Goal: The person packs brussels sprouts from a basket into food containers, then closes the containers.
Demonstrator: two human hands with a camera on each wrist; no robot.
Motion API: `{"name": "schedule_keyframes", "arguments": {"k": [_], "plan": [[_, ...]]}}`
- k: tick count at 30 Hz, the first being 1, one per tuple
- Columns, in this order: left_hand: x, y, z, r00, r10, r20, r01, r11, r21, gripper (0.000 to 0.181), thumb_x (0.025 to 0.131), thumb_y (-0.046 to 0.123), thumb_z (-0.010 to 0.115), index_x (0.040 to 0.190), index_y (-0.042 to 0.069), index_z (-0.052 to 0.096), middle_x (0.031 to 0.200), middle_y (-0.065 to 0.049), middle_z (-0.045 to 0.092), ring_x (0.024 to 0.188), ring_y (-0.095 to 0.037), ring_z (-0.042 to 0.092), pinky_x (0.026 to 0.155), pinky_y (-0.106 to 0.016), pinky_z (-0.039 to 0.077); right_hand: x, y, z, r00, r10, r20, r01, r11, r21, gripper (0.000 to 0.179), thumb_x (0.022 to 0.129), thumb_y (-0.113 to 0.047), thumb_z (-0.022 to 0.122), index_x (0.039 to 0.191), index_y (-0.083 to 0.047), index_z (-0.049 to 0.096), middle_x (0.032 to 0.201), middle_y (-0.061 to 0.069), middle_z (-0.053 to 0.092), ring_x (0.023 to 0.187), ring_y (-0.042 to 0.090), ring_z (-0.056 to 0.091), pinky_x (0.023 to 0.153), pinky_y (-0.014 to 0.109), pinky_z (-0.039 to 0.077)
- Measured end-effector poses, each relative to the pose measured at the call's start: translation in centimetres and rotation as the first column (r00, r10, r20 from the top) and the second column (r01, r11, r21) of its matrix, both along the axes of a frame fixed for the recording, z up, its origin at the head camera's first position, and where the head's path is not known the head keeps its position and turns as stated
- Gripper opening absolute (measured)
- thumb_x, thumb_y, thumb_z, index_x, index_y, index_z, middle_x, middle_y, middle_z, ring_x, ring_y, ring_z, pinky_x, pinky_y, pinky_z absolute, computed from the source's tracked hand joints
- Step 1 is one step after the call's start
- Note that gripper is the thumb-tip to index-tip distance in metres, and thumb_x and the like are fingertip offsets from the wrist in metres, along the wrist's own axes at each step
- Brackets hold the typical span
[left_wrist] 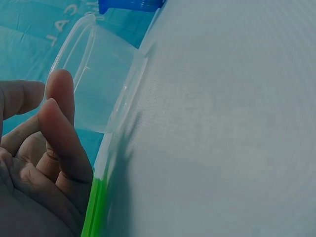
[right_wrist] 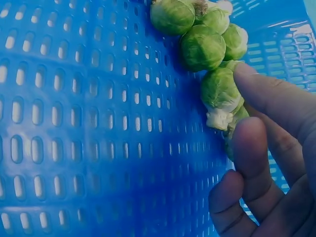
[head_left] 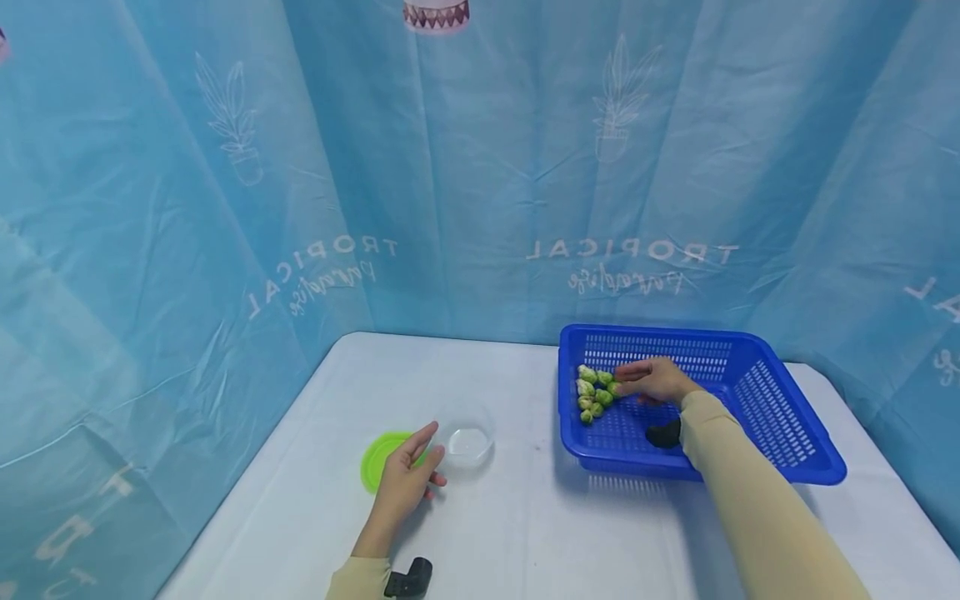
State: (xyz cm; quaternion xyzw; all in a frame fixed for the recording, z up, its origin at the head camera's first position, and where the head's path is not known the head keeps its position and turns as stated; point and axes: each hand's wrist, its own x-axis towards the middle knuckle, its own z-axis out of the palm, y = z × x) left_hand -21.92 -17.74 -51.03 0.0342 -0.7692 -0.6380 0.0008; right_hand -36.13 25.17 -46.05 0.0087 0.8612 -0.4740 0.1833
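Inside the blue basket, a cluster of Brussels sprouts [head_left: 603,397] lies against the left side. My right hand [head_left: 654,382] reaches in over them from the right. In the right wrist view its thumb [right_wrist: 266,89] overlaps the edge of a green sprout [right_wrist: 219,91]; the other fingers are loosely bent, and a firm hold does not show. My left hand [head_left: 405,477] hovers with relaxed fingers beside a clear plastic bowl [head_left: 467,442]. Its fingertips overlap the bowl's rim in the left wrist view, so contact is unclear. Partly behind that hand lies a round green lid [head_left: 375,463].
The slotted blue basket [head_left: 795,417] takes up the right part of the white table [head_left: 510,533]. A blue printed curtain [head_left: 487,167] hangs behind the table and along its sides. Black wrist devices [head_left: 412,577] sit at both cuffs.
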Motion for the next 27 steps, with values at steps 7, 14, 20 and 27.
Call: {"name": "schedule_keyframes", "arguments": {"k": [7, 14, 20, 27], "plan": [[-0.1, 0.0, 0.0, 1.0, -0.004, -0.008, 0.004, 1.0, 0.0, 0.05, 0.091, 0.031, 0.063, 0.137, 0.021, 0.048, 0.147, -0.007, 0.045, 0.059, -0.017, 0.066, 0.045, -0.029, 0.051, -0.3, 0.1, -0.5, 1.0, 0.006, 0.003, -0.006, 1.0, 0.01, 0.054, 0.082, -0.024, 0.074, 0.131, -0.009, 0.057, 0.132, 0.016, 0.058, 0.076, 0.02, 0.067, 0.066, 0.038, 0.056], [0.4, 0.2, 0.9, 1.0, -0.025, 0.013, 0.024, 0.999, 0.021, 0.048, 0.092, 0.022, 0.061, 0.138, 0.016, 0.048, 0.148, -0.013, 0.041, 0.063, -0.023, 0.067, 0.046, -0.032, 0.052, -0.5, 0.3, -0.5, 0.999, -0.012, 0.041, 0.012, 1.0, -0.006, 0.055, 0.082, -0.022, 0.074, 0.132, -0.009, 0.055, 0.135, 0.017, 0.055, 0.074, 0.019, 0.067, 0.069, 0.038, 0.056], [-0.1, 0.2, -0.3, 1.0, -0.01, 0.02, 0.01, 1.0, 0.012, 0.048, 0.089, 0.032, 0.065, 0.134, 0.026, 0.051, 0.146, -0.005, 0.045, 0.066, -0.024, 0.068, 0.047, -0.028, 0.052, -0.6, 0.6, -0.6, 0.996, -0.04, 0.08, 0.042, 0.999, -0.026, 0.054, 0.083, -0.021, 0.073, 0.133, -0.01, 0.055, 0.134, 0.016, 0.056, 0.067, 0.013, 0.064, 0.066, 0.034, 0.055], [-0.1, 0.0, -0.2, 0.999, -0.013, 0.044, 0.012, 1.0, 0.014, 0.047, 0.089, 0.03, 0.066, 0.134, 0.026, 0.051, 0.145, -0.005, 0.047, 0.067, -0.022, 0.069, 0.046, -0.024, 0.05, -0.7, 0.4, -1.0, 0.993, -0.044, 0.108, 0.052, 0.995, -0.08, 0.057, 0.083, -0.02, 0.073, 0.135, -0.008, 0.052, 0.13, 0.014, 0.06, 0.076, 0.01, 0.066, 0.072, 0.031, 0.057]]}}
